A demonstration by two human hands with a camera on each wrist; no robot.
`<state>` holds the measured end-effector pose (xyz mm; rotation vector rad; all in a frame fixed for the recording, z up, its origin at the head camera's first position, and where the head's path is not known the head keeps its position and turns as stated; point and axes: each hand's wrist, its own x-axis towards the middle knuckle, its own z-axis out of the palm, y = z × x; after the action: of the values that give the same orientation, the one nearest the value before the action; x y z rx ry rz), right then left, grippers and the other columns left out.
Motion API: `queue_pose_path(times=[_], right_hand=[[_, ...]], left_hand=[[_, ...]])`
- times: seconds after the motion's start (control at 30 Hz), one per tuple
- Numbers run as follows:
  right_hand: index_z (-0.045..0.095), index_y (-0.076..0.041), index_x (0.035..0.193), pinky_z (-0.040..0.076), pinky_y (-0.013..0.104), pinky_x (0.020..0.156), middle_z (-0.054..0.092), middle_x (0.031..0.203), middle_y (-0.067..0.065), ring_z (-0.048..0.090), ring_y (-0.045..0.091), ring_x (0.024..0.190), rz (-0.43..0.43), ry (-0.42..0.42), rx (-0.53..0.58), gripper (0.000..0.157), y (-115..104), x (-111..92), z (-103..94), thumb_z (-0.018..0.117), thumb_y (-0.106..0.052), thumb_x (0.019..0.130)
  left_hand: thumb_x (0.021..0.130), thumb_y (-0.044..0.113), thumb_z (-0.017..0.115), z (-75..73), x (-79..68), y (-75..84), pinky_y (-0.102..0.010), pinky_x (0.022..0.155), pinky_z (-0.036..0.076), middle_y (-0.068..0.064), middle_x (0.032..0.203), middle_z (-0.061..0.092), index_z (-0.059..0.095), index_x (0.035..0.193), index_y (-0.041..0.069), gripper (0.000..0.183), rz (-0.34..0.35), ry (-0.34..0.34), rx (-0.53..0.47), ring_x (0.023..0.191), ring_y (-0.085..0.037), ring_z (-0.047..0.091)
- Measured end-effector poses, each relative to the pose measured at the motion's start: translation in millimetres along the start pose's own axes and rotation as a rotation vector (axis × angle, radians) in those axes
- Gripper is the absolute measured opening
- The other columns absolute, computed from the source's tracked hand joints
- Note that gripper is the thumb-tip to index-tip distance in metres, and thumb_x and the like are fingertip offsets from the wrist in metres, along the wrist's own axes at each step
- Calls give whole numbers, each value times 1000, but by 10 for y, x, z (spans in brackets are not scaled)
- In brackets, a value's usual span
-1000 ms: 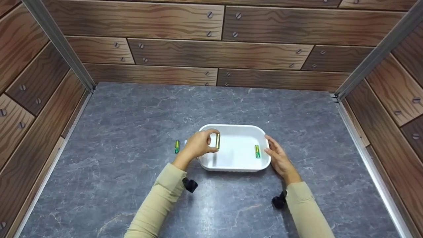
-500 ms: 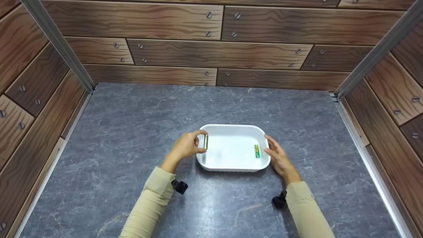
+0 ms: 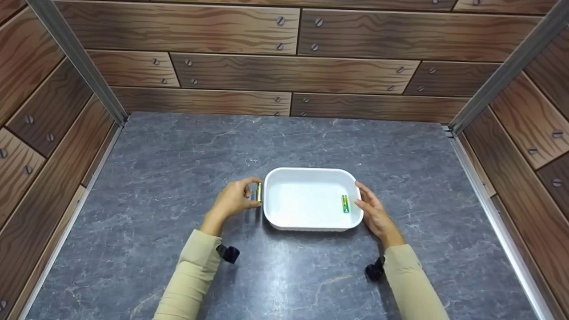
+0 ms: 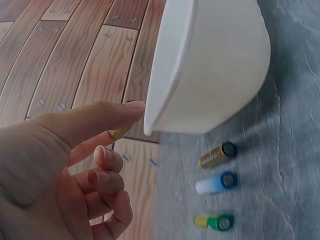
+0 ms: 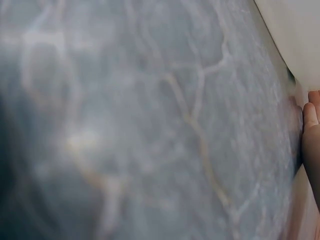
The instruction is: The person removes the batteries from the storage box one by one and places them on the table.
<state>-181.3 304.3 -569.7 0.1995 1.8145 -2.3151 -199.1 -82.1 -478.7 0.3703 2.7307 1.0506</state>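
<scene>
My left hand (image 3: 231, 198) pinches a gold-and-black battery (image 3: 259, 192) upright between thumb and fingertips, just outside the left rim of a white tub (image 3: 306, 226). In the left wrist view most of this battery is hidden behind the thumb, and the other fingers are curled loosely. A green-and-yellow battery (image 3: 345, 204) lies inside the tub near its right end. My right hand (image 3: 375, 215) rests at the tub's right side, thumb and fingers spread and touching the rim. In the right wrist view its fingertips (image 5: 311, 116) lie against the tub's wall.
In the left wrist view a gold-and-black battery (image 4: 218, 155), a white-and-blue battery (image 4: 216, 183) and a yellow-and-green battery (image 4: 214, 222) lie in a row on the grey marbled table (image 3: 178, 155) beside the tub. Wood-patterned walls (image 3: 240, 71) enclose the back and sides.
My left hand has moved left with the pinched battery, from over the tub's inside to just beyond its left rim. My right hand and the battery in the tub stay in place.
</scene>
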Motion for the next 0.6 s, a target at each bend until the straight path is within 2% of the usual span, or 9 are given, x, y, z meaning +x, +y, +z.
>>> queue_pose_path(times=[0.17, 0.43, 0.6], right_hand=[[36, -15, 145, 48, 21, 94, 54, 126, -17, 53, 1, 117, 11, 10, 4, 55, 10, 5, -3, 49, 2, 94], [41, -20, 141, 49, 21, 94, 54, 126, -17, 54, 2, 117, 5, 0, 16, 52, 13, 11, -7, 47, 1, 95], [43, -22, 140, 49, 22, 93, 55, 126, -18, 54, 1, 116, 6, 3, 23, 51, 16, 9, -8, 48, 2, 95]], left_hand=[[72, 14, 82, -11, -24, -106, -24, 56, 31, 3, 71, 48, 63, 124, 16, 55, -29, 12, -5, 61, -11, 41], [71, 13, 82, -20, -59, -231, -24, 56, 31, 3, 68, 49, 63, 123, 14, 56, -39, 41, 20, 61, -11, 41], [72, 11, 81, -15, -68, -336, -25, 56, 31, 2, 69, 49, 62, 126, 15, 57, -84, 41, 36, 62, -12, 42]])
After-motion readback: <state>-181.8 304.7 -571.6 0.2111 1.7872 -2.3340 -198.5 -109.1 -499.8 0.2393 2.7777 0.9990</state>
